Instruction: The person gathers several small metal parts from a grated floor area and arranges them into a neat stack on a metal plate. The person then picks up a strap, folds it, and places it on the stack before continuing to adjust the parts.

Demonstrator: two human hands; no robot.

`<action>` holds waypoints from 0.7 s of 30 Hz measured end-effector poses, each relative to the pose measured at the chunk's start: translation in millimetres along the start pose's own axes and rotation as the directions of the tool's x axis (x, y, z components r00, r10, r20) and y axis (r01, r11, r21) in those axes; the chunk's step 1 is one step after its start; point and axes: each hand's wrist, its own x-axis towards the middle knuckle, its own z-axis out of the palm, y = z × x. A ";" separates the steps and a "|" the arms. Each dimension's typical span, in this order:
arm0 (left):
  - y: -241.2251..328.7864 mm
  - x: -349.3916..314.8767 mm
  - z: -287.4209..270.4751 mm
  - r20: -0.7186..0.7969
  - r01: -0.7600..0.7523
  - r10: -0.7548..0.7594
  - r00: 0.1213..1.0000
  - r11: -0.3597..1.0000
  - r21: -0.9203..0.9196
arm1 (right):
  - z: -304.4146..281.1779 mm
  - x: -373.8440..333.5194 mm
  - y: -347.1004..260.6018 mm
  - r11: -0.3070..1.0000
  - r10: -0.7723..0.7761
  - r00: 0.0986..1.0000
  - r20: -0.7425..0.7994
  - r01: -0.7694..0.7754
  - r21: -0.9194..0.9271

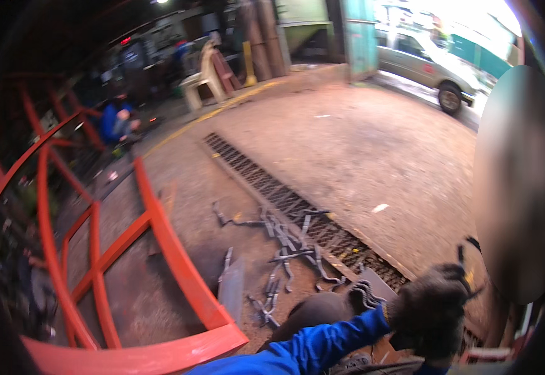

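My left hand (427, 299), in a dark glove with a blue sleeve, reaches to the lower right with its fingers curled closed. A dark, thin piece (460, 254) sticks up beside its fingers; its kind is not clear. Just below, my right hand (441, 340), also in a dark glove, is partly covered by the left, and its fingers cannot be made out. Close to the left wrist, several wavy bent metal strips (366, 292) lie by a flat grey plate (377, 284). More bent metal strips (285, 240) are scattered on the floor ahead of my knee (316, 310).
A large red-painted metal frame (182, 250) fills the left side. A metal drain grating (272, 187) crosses the floor diagonally. Farther off are a crouching person in blue (115, 125), a pale plastic chair (200, 84) and a parked vehicle (422, 62). A blurred patch covers the right edge.
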 end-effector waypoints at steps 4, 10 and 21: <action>-11.4 1.1 30.2 -0.170 -0.097 0.126 0.977 0.981 0.170 | 4.3 6.7 11.6 0.998 -0.036 0.994 -0.102 0.031 -0.049; -13.3 -4.3 25.5 -0.238 0.122 -0.122 0.964 0.992 -0.012 | -1.0 10.8 22.1 0.995 -0.071 0.981 -0.180 0.056 -0.084; -37.3 -48.7 33.6 -0.017 -0.007 0.023 1.000 0.775 0.632 | 3.9 2.3 3.6 0.996 -0.090 0.914 -0.396 0.090 -0.019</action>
